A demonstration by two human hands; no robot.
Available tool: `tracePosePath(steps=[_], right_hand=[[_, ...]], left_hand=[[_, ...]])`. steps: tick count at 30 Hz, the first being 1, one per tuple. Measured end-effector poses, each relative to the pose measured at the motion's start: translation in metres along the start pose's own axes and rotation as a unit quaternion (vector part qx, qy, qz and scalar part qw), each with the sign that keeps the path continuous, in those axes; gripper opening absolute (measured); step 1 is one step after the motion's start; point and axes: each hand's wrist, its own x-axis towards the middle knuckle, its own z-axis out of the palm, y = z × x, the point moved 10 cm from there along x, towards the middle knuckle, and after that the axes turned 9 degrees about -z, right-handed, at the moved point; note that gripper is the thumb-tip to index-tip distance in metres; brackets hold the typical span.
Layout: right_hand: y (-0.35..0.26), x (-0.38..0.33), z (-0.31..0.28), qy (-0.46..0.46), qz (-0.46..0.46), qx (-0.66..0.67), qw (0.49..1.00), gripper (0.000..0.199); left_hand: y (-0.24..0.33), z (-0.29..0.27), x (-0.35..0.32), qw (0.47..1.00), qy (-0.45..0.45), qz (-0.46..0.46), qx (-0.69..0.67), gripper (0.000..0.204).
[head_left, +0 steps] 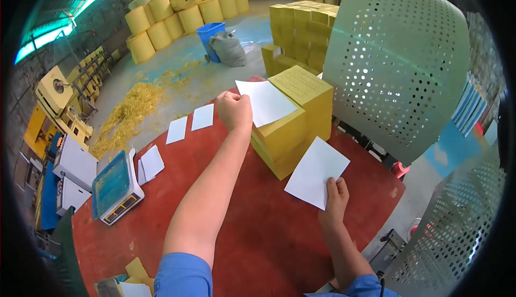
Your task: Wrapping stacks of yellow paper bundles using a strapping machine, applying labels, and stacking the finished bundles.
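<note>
- Red worktable (pixel 258 243) in a warehouse, with a yellow paper stack (pixel 293 122) on it.
- Left hand (pixel 235 111) pinches a white sheet (pixel 266 101) atop the stack; best laid square.
- Right hand (pixel 336 197), in front of the stack, pinches another white sheet (pixel 316 171).
- Scale (pixel 115 187) far left of the stack.

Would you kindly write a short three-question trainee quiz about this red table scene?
1. True or false: the left hand rests on a white sheet lying on the yellow paper stack.
2. What does the right hand hold? A) white sheet B) scale C) bucket
3. Which device sits at the left of the red table?

Key: 1 true; 2 A; 3 the weighing scale.
</note>
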Motion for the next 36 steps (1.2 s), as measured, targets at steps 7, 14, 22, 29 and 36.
tracePosePath(steps=[7, 14, 22, 29, 36], right_hand=[[0.023, 0.005, -0.007, -0.009, 0.036, 0.001, 0.999, 0.016], [0.057, 0.035, 0.025, -0.055, 0.139, 0.222, 0.964, 0.027], [0.081, 0.078, 0.030, -0.087, 0.074, 0.134, 0.984, 0.014], [0.075, 0.075, 0.044, -0.118, 0.027, 0.023, 0.992, 0.011], [0.049, 0.018, 0.016, -0.116, 0.019, -0.070, 0.991, 0.014]], left_hand=[[0.005, 0.004, -0.014, 0.995, -0.019, 0.022, 0.095, 0.015], [0.019, -0.011, 0.002, 0.987, 0.042, 0.091, 0.128, 0.034], [0.040, 0.077, -0.005, 0.867, -0.225, 0.191, 0.401, 0.044], [0.004, 0.078, -0.011, 0.869, -0.264, 0.127, 0.398, 0.037], [0.000, 0.045, -0.061, 0.865, -0.288, 0.181, 0.368, 0.035]])
